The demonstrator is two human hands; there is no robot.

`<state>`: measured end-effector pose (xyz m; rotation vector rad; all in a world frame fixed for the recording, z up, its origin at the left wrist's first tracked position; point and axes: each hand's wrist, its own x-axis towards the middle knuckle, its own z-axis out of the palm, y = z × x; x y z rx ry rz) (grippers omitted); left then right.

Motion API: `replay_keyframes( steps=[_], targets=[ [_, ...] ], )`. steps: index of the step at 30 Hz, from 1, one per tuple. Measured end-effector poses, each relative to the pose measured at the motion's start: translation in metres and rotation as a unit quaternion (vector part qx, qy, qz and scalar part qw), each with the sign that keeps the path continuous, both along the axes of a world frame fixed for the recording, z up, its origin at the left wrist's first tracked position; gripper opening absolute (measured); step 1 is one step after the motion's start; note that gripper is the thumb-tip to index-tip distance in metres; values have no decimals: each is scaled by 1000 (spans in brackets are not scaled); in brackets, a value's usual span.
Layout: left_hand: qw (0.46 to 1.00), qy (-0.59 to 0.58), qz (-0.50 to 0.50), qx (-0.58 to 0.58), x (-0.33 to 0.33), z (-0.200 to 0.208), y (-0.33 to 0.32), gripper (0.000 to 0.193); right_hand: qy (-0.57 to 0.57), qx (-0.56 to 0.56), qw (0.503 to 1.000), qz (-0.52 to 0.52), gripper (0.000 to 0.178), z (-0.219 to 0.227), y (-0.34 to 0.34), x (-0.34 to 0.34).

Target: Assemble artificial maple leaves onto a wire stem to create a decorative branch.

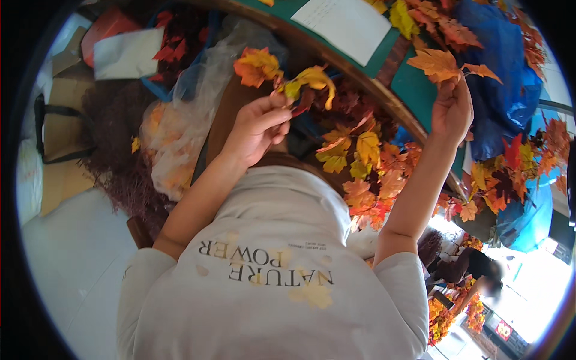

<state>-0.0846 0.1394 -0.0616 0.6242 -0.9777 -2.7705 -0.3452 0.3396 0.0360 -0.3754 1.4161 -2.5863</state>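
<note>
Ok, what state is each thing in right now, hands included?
Left hand, fingertips closed on yellow-orange sprig
Right hand, fingertips pinching orange leaf
Yellow-orange sprig, held up, leaves spread
Orange leaf, held, spread open
White sheet, lying flat on green tabletop
Clear plastic bag, crumpled
Blue plastic bag, crumpled

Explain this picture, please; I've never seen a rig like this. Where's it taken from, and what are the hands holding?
No machine here: these are a person's bare hands. The one picture comes from a wide fisheye camera on that person's head, looking down, so straight edges bend. The left hand pinches a sprig of yellow and orange maple-shaped leaves; the right hand pinches an orange sprig of pointed leaves. On the brown-edged green tabletop lies a flat white paper sheet, with crumpled blue plastic toward the right. I can't tell the leaves' material.
</note>
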Motion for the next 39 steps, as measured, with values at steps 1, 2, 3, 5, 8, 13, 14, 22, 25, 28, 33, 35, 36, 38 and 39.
replay_keyframes(
  steps=[1,2,3,5,8,13,14,22,25,28,33,35,36,38,39],
  targets=[
    [1000,-19,10,-1,0,3,4,18,-22,-37,998,40,15,-10,-12,19],
    [1000,3,23,-10,-1,6,8,19,-35,-17,997,59,11,-17,-23,49],
    [999,26,32,-20,0,9,9,19,-37,10,996,80,7,-25,-36,81],
    [999,22,37,-24,1,8,11,20,-49,37,985,164,4,-50,-57,129],
    [998,34,44,-27,1,11,16,19,-160,99,968,167,9,-81,-72,167],
    [996,56,55,-52,4,5,17,17,-203,68,957,193,10,-101,-77,181],
    [996,52,54,-51,4,4,17,17,-237,50,951,193,11,-103,-76,179],
    [997,37,57,-46,3,2,21,19,-269,-41,931,242,15,-106,-77,189],
    [997,35,62,-42,3,2,20,19,-277,-43,932,229,16,-107,-79,189],
    [997,39,61,-36,2,-1,21,18,-291,-36,937,189,16,-112,-80,189],
    [996,43,62,-38,2,-1,21,17,-280,-40,937,205,17,-109,-80,189],
    [996,42,66,-38,2,-1,21,17,-269,-48,936,221,17,-108,-80,190],
    [996,44,65,-38,2,-2,21,17,-267,-42,938,219,17,-107,-80,191],
    [996,46,63,-38,2,-3,21,17,-265,-36,939,217,17,-107,-81,193],
    [996,48,66,-36,2,-4,22,17,-267,-34,940,207,17,-108,-82,194]
  ],
)
